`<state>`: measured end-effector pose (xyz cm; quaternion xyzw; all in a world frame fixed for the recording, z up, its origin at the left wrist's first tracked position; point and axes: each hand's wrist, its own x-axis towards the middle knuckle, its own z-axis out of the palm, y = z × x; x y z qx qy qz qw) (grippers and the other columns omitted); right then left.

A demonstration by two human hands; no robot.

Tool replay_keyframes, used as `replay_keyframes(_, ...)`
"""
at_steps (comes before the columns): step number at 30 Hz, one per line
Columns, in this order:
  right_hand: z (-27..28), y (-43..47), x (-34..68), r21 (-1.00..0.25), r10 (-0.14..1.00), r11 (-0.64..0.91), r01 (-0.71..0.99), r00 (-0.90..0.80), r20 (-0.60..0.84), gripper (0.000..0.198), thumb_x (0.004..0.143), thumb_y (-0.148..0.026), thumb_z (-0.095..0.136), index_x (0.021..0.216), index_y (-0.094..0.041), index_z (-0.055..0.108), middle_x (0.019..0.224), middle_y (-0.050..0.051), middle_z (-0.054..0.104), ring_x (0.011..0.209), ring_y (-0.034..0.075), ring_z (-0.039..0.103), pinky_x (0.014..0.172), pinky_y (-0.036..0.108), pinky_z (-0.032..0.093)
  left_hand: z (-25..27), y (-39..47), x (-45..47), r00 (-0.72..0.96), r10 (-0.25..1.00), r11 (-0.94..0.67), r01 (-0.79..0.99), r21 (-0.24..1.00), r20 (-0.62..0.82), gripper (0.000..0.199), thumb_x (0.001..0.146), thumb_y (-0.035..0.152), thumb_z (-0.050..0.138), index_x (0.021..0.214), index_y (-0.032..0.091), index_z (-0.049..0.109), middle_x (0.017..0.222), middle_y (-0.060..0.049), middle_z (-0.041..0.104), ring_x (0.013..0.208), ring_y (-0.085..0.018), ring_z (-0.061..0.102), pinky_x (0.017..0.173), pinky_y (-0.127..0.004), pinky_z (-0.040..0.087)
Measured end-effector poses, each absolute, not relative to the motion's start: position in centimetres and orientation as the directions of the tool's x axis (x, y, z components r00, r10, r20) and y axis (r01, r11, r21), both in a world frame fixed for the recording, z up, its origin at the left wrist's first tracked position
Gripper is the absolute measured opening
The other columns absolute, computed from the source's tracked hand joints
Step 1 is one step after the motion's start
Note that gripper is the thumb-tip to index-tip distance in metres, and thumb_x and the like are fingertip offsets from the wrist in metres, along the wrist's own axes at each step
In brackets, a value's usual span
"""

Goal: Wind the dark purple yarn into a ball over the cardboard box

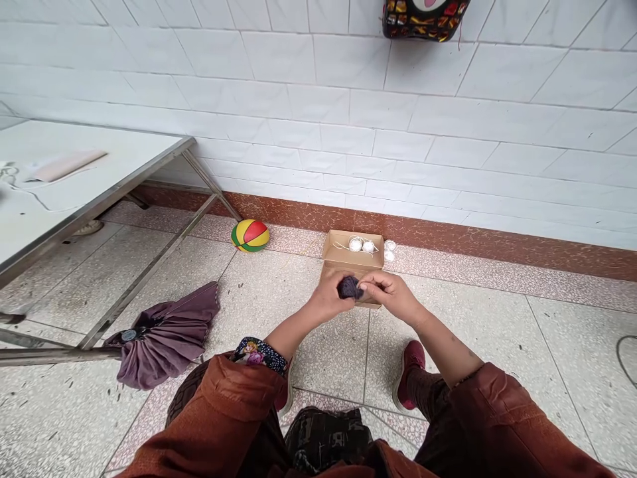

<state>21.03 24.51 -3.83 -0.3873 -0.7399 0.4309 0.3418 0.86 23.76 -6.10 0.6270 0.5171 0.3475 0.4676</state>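
A small ball of dark purple yarn [348, 287] sits between my hands, above the cardboard box. My left hand [328, 297] is wrapped round its left side. On its right side, my right hand [391, 292] has thumb and forefinger pinched together against the ball; a strand in that pinch is too fine to make out. Below and behind them the open cardboard box [331, 247] lies on the floor, with two white yarn balls [361, 245] and loose white string in its far part.
Two small white round items [389, 250] lie right of the box. A coloured ball [250, 236] rests by the wall. At left are a metal-framed table [149, 147] and a purple cloth bag [166, 335]. A black basket [423, 23] hangs on the tiled wall.
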Motion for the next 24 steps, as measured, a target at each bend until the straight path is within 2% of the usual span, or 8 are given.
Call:
replay_keyframes(2,-4.3,25.0,21.3,-0.881,0.907,0.332,0.336,-0.372,0.2,0.02,0.096,-0.035,0.057,0.086,-0.021,0.068,0.082,0.002,0.07,0.077,0.018,0.064,0.073,0.029,0.048,-5.7,23.0,1.1,0.38,0.919,0.024,0.22,0.975,-0.108,0.061,0.059,0.018,0.077,0.118,0.021,0.064,0.105,-0.006,0.06,0.1,-0.025,0.06,0.091,-0.042,0.048)
replay_keyframes(5,-5.5,25.5,21.5,-0.829,0.925,0.333,0.45,-0.324,0.196,0.019,0.095,-0.03,0.056,0.082,-0.021,0.065,0.078,0.002,0.067,0.074,0.018,0.062,0.071,0.029,0.046,-4.5,22.3,1.3,0.529,0.836,0.214,-0.063,0.975,-0.149,0.079,0.065,0.02,0.077,0.139,0.026,0.05,0.107,-0.005,0.062,0.096,-0.021,0.061,0.084,-0.035,0.05)
replay_keyframes(9,-6.7,25.2,21.1,-0.765,0.894,0.367,0.529,-0.427,0.134,0.018,0.096,-0.024,0.052,0.083,-0.02,0.063,0.078,0.003,0.066,0.073,0.018,0.061,0.068,0.028,0.044,-3.7,22.7,1.1,0.425,0.889,0.328,-0.334,0.883,-0.17,0.063,0.068,0.026,0.079,0.127,0.024,0.058,0.115,-0.007,0.062,0.098,-0.02,0.063,0.081,-0.034,0.052)
replay_keyframes(11,-6.8,24.8,20.9,-0.751,0.861,0.412,0.516,-0.491,0.134,0.018,0.098,-0.025,0.051,0.087,-0.019,0.064,0.081,0.003,0.067,0.074,0.018,0.061,0.069,0.027,0.044,-4.1,23.3,1.0,0.278,0.931,0.322,-0.313,0.894,-0.238,0.05,0.069,0.029,0.08,0.115,0.019,0.061,0.111,-0.007,0.064,0.094,-0.019,0.063,0.08,-0.033,0.052)
replay_keyframes(13,-6.3,24.5,20.7,-0.758,0.819,0.456,0.467,-0.552,0.153,0.019,0.099,-0.027,0.051,0.088,-0.02,0.064,0.081,0.002,0.067,0.073,0.016,0.061,0.069,0.026,0.044,-4.8,24.0,1.0,0.175,0.946,0.306,-0.198,0.931,-0.274,0.05,0.07,0.032,0.08,0.114,0.018,0.06,0.106,-0.007,0.065,0.093,-0.019,0.063,0.08,-0.033,0.052)
replay_keyframes(18,-4.3,23.9,21.0,-0.86,0.79,0.404,0.311,-0.593,0.156,0.023,0.098,-0.035,0.057,0.082,-0.02,0.066,0.074,0.0,0.065,0.067,0.014,0.058,0.064,0.025,0.044,-6.5,24.5,1.2,0.087,0.992,0.073,0.204,0.976,-0.092,0.051,0.061,0.033,0.083,0.107,0.018,0.064,0.112,-0.009,0.063,0.105,-0.026,0.061,0.095,-0.042,0.048)
replay_keyframes(21,-3.7,24.2,21.4,-0.902,0.838,0.342,0.263,-0.521,0.166,0.025,0.096,-0.039,0.059,0.083,-0.02,0.068,0.077,0.001,0.067,0.07,0.015,0.06,0.066,0.026,0.046,-6.7,23.9,1.6,0.204,0.978,-0.009,0.299,0.954,-0.055,0.065,0.061,0.029,0.084,0.12,0.019,0.061,0.118,-0.011,0.061,0.104,-0.027,0.061,0.093,-0.043,0.048)
replay_keyframes(24,-3.9,24.7,21.9,-0.906,0.894,0.319,0.278,-0.405,0.191,0.025,0.096,-0.04,0.058,0.085,-0.02,0.069,0.082,0.003,0.07,0.076,0.017,0.063,0.072,0.028,0.048,-6.1,23.0,2.0,0.423,0.901,0.019,0.179,0.984,-0.095,0.082,0.068,0.024,0.079,0.143,0.024,0.045,0.117,-0.01,0.062,0.096,-0.023,0.064,0.086,-0.04,0.05)
